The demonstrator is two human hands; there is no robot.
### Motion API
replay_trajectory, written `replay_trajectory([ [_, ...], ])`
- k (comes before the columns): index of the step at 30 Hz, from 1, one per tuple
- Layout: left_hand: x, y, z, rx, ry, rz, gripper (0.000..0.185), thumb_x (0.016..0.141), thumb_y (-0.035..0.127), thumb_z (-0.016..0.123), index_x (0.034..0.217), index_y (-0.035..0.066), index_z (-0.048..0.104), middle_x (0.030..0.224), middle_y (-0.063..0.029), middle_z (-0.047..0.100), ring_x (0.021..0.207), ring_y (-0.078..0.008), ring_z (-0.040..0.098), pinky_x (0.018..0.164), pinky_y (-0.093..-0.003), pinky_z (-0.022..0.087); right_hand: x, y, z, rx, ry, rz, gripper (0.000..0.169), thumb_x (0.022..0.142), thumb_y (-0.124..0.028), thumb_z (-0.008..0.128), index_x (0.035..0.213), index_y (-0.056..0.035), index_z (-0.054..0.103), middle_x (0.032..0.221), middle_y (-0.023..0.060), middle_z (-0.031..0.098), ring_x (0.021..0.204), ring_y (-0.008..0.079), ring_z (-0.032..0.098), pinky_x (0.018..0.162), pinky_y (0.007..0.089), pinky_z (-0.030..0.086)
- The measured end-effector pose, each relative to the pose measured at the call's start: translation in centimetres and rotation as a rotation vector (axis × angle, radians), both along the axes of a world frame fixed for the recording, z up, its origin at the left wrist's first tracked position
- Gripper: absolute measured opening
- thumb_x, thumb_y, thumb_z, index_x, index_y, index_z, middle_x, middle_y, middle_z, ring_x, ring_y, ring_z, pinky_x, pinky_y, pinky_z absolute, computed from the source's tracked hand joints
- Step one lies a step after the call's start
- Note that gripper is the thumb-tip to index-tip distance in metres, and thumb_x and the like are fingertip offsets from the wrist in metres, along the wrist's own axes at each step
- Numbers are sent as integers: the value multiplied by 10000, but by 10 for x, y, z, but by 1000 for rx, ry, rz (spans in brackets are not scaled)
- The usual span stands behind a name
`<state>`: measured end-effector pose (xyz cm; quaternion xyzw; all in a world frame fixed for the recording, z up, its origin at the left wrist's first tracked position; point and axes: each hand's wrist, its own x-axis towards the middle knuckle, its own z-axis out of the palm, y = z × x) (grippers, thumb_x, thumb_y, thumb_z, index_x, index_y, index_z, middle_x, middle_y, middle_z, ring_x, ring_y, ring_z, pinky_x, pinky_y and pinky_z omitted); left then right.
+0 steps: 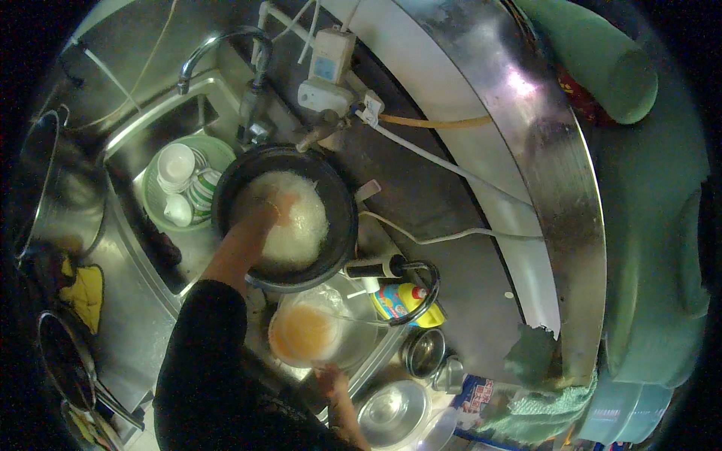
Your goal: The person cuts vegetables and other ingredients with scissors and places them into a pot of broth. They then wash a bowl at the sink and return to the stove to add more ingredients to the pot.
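Note:
My left hand [282, 206] reaches into a round black pot [343, 225] at the sink, amid whitish, cloudy contents [299, 231]; its fingers are blurred and partly hidden. My right hand [330, 380] holds the rim of an orange-tinted bowl [302, 332] below the pot. A thin stream of water [361, 321] runs from a curved faucet [431, 293] towards this bowl, which is at a large translucent basin [361, 338]. Whether the bowl rests on the basin, I cannot tell.
A green basket [151, 194] with stacked bowls [176, 162] stands in the left sink under another faucet [225, 35]. A yellow bottle [426, 313], steel bowls [393, 409] and a green cloth [544, 414] lie to the right. Cables and a plug adapter [324, 97] are behind the pot.

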<state>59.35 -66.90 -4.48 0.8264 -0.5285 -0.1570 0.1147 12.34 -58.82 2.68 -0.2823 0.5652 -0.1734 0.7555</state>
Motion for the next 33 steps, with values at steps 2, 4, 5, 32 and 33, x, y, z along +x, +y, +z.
replay_trajectory([
  [2, 6, -3, -22, 228, -110, -33, 512, 608, 259, 715, 1088, 119, 609, 1113, -128, 559, 1060, -351, 526, 929, -484, 418, -48, -12, -79, -21, -31, 105, 247, 848, -198, 578, 1000, -4, 572, 1079, 170, 593, 994, 303, 569, 869, 423, 470],
  [4, -20, -3, -23, 333, -102, -45, 507, 615, 260, 711, 1091, 118, 609, 1116, -130, 561, 1061, -349, 527, 931, -486, 417, -43, -12, -76, 51, 67, -57, 265, 851, -216, 573, 1011, -5, 570, 1065, 168, 594, 992, 292, 568, 882, 422, 459],
  [5, -35, 2, -13, 371, -92, -38, 504, 619, 261, 708, 1092, 118, 609, 1117, -130, 562, 1062, -347, 528, 931, -486, 416, -31, -6, -69, 99, 105, -135, 274, 853, -225, 571, 1016, -6, 569, 1058, 166, 595, 991, 286, 567, 889, 421, 454],
  [32, -14, 50, 4, 415, 168, 30, 445, 721, 285, 643, 1125, 101, 608, 1156, -146, 590, 1087, -313, 545, 950, -504, 401, 43, 15, 38, 192, 49, -151, 380, 931, -159, 439, 1253, 30, 368, 1118, 205, 547, 1087, 342, 537, 800, 387, 481],
  [33, 1, 53, 6, 387, 227, 73, 443, 725, 286, 640, 1127, 101, 608, 1158, -146, 591, 1088, -312, 545, 951, -505, 401, 38, 15, 33, 172, 16, -129, 386, 931, -159, 447, 1255, 34, 366, 1095, 199, 557, 1075, 324, 548, 796, 382, 482],
])
